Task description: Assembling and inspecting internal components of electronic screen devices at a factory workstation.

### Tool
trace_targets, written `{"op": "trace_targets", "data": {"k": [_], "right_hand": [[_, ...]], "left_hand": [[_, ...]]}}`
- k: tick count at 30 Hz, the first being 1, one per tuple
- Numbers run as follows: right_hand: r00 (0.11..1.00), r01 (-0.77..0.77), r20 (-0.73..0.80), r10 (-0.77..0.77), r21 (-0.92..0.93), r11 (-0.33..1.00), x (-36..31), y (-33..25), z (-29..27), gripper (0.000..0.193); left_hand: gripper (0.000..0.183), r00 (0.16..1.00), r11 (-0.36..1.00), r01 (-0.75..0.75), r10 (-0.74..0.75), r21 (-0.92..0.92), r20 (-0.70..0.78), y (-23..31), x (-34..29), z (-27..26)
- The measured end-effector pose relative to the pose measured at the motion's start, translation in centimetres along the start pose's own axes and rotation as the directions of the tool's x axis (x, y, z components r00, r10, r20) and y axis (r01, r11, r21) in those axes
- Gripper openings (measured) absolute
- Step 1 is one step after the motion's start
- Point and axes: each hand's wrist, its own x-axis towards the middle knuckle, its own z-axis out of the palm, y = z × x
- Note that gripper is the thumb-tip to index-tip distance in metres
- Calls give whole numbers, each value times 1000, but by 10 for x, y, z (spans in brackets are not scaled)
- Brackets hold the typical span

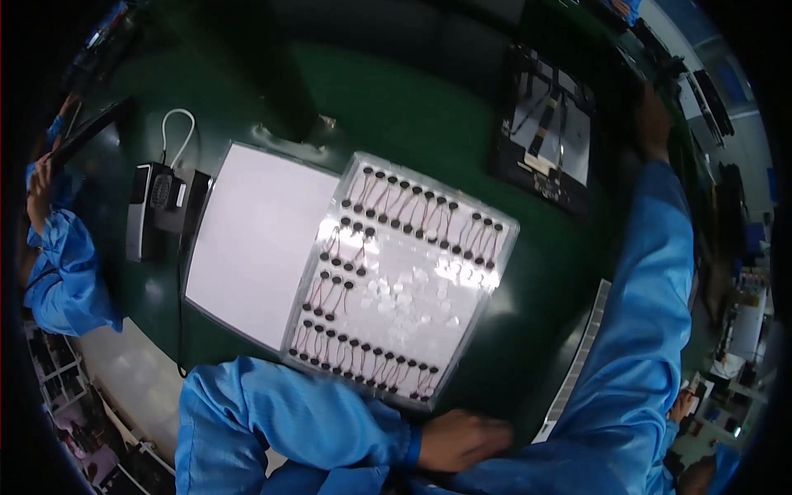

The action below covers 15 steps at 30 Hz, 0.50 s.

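My left hand (464, 440) rests at the near edge of the table, just below the clear plastic tray (505, 247). Its fingers are smeared, so their grip is unclear. In the tray lie rows of small black discs (355, 340) joined in pairs by thin reddish wires, with loose clear round pieces (396, 297) among them. My right arm is stretched far forward to the right, and my right hand (652, 124) is at a dark area beside a black fixture (511, 157). Its fingers fade into shadow and cannot be made out.
A white sheet (256, 239) lies left of the tray. Further left stands a black and silver device (142, 210) with a white cable (192, 124). A pale strip (577, 355) runs beside my right forearm. Another person's blue sleeve (70, 272) is at the far left.
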Motion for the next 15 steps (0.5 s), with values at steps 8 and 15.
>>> {"op": "trace_targets", "data": {"k": [8, 15], "right_hand": [[962, 2, -274, 7, 33, 999, -42, -1, -165, 39], [893, -123, -223, 391, 716, 688, -219, -102, -402, 29]], "left_hand": [[23, 988, 999, -18, 11, -46, -156, 4, 12, -6], [45, 996, 784, -21, -40, -620, -85, -8, 19, -10]]}}
